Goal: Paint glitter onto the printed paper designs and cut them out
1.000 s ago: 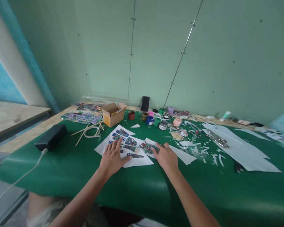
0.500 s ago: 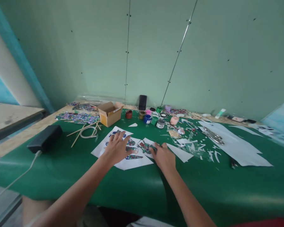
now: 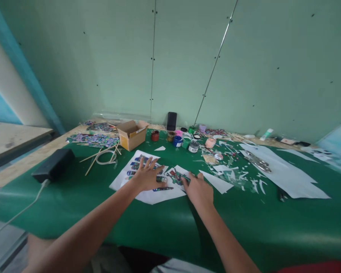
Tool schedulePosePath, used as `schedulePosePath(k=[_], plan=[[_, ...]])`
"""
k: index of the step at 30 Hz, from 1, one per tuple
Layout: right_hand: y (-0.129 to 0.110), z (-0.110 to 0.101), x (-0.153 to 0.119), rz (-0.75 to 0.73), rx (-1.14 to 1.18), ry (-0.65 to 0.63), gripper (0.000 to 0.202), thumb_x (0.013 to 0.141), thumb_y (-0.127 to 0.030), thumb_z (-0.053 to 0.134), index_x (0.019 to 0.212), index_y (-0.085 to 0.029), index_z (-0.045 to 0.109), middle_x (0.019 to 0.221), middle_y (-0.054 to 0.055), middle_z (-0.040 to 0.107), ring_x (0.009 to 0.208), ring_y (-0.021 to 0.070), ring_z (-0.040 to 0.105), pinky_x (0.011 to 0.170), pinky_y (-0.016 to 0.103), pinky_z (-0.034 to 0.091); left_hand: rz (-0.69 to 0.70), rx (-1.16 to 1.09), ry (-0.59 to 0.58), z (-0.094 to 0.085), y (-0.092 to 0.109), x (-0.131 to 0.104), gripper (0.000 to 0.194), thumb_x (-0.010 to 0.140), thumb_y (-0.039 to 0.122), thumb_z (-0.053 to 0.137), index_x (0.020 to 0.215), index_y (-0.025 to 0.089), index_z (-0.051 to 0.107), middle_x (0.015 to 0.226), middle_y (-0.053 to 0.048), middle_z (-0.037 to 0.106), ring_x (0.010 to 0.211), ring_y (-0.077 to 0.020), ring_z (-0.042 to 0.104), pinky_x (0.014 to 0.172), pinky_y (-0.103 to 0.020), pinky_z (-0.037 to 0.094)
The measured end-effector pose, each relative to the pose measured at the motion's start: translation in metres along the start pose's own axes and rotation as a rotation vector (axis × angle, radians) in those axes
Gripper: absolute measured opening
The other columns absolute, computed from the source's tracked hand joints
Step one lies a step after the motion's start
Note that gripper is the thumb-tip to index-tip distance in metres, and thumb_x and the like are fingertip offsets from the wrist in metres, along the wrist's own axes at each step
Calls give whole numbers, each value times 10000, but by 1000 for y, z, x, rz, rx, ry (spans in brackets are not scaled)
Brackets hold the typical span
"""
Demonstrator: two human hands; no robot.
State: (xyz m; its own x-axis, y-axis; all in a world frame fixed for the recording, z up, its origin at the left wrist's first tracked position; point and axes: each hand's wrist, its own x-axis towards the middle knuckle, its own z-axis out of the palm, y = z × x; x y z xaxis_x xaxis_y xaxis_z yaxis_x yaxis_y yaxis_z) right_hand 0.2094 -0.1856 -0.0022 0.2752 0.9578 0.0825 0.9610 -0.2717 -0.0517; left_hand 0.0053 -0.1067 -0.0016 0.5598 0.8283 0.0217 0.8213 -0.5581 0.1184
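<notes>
My left hand (image 3: pixel 150 176) lies with fingers spread over a white paper sheet (image 3: pixel 155 197), which carries several dark, multicoloured patterned shapes, partly hidden under the fingers. To its right, my right hand (image 3: pixel 199 188) has its fingers closed at the edge of a smaller white paper piece with a red and green patterned shape (image 3: pixel 174 176). A short dark, thin thing shows at those fingertips; whether it is a tool or part of the pattern, I cannot make out. A white paper offcut (image 3: pixel 217 182) lies just beyond the right hand.
Behind stand a cardboard box (image 3: pixel 132 135), several paint jars (image 3: pixel 177 141) and a black phone (image 3: pixel 171 121). At right lie paper scraps (image 3: pixel 235 176), scissors (image 3: pixel 257 162) and large white sheets (image 3: pixel 295 180). A black power adapter (image 3: pixel 53 165) and thin sticks (image 3: pixel 92 163) are at left.
My left hand has shifted slightly right and down across the patterned sheet, fingers still spread. My right hand stays at the smaller piece, nearly unmoved. The view has tilted slightly.
</notes>
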Motion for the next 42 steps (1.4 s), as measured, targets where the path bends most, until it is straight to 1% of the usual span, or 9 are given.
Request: schedulePosePath(k=[8, 12, 17, 19, 22, 26, 30, 37, 42], plan=[[9, -3, -2, 67, 33, -44, 476, 983, -474, 329, 1302, -225, 579, 1194, 147, 573, 782, 195, 698, 604, 296, 509, -10, -37, 72, -7, -2, -4, 735, 855, 717, 396, 1490, 358, 315, 1577, -71, 323, 1453, -357, 266, 1133, -604, 221], [10, -2, 3, 72, 70, 7, 522, 986, -486, 319, 1399, -212, 484, 1200, 147, 592, 815, 213, 699, 586, 304, 505, -128, -23, 281, -27, -14, -9, 656, 942, 578, 333, 1529, 319, 196, 1582, -73, 305, 1443, -300, 289, 1130, -510, 277], [13, 5, 5, 56, 93, 90, 499, 992, -456, 320, 1375, -196, 507, 1206, 151, 615, 770, 212, 693, 534, 293, 478, -363, 51, 556, -63, -51, -5, 652, 926, 376, 431, 1515, 205, 209, 1543, -166, 292, 1415, -361, 271, 1101, -532, 285], [11, 8, -1, -26, 127, 143, 413, 975, -368, 398, 1327, -222, 557, 1229, 123, 621, 803, 201, 691, 562, 274, 490, -389, 79, 563, -74, -67, 2, 690, 841, 350, 577, 1469, 226, 319, 1499, -172, 351, 1374, -393, 317, 1072, -547, 310], [-2, 14, -21, -335, 194, 160, 393, 893, -236, 536, 1274, -302, 604, 1241, 54, 642, 892, 179, 682, 704, 250, 522, -378, 102, 522, -83, -86, 13, 574, 742, 355, 694, 1283, 245, 538, 1363, -151, 494, 1312, -398, 388, 1028, -525, 367], [-31, 18, -52, -679, 138, 88, 373, 939, -330, 495, 1300, -327, 588, 1069, 53, 684, 825, 186, 684, 680, 268, 520, -379, 91, 519, -92, -102, 22, 213, 821, 268, 582, 1019, 216, 643, 1131, -127, 610, 1124, -319, 542, 888, -414, 459], [-49, 11, -57, -676, 49, 23, 396, 977, -367, 422, 1350, -313, 545, 1015, 66, 664, 765, 182, 679, 630, 270, 506, -374, 74, 579, -105, -109, 15, 155, 861, 213, 493, 939, 227, 626, 1037, -85, 613, 1004, -253, 582, 803, -337, 466], [-66, -8, -16, -652, 24, -73, 431, 964, -368, 448, 1388, -325, 512, 1110, 76, 675, 861, 195, 687, 700, 284, 511, -343, 29, 701, -124, -107, -3, 123, 890, 243, 483, 956, 224, 584, 1036, -76, 576, 901, -235, 590, 742, -315, 448], [-73, -6, 1, -651, 40, -67, 439, 956, -350, 459, 1392, -337, 509, 1069, 55, 715, 935, 211, 688, 768, 307, 508, -303, -48, 731, -115, -113, -11, 90, 891, 262, 495, 916, 215, 567, 1036, -73, 580, 880, -223, 599, 728, -301, 449]])
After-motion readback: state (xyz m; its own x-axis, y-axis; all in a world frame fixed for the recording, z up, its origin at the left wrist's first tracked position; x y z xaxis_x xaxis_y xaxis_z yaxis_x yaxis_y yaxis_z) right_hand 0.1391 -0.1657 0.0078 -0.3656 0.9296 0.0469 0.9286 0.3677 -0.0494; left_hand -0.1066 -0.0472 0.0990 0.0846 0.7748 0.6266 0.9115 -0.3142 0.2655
